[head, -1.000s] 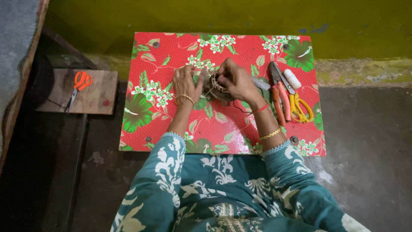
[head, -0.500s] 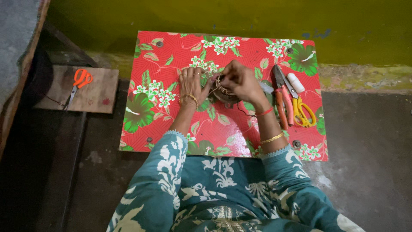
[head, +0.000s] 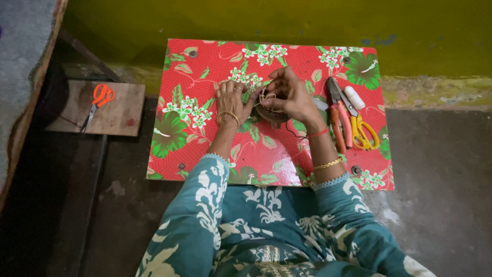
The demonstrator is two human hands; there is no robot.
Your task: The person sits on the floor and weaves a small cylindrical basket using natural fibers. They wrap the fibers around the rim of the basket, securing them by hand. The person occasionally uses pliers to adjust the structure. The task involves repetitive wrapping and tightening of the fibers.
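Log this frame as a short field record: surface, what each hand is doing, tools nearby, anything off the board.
surface: low board covered in red floral oilcloth, set on a dark floor against a yellow-green wall
left hand: fingers on the tan string, beside the small dark round object
right hand: pinching the same string above that object
tools on board: red-handled pliers, yellow-handled scissors, white spool, all right of the hands
off board: orange-handled scissors on a wooden plank to the left

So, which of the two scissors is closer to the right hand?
The yellow-handled scissors, lying on the red floral table just right of the right hand. The orange-handled scissors lie far off on the wooden board to the left.
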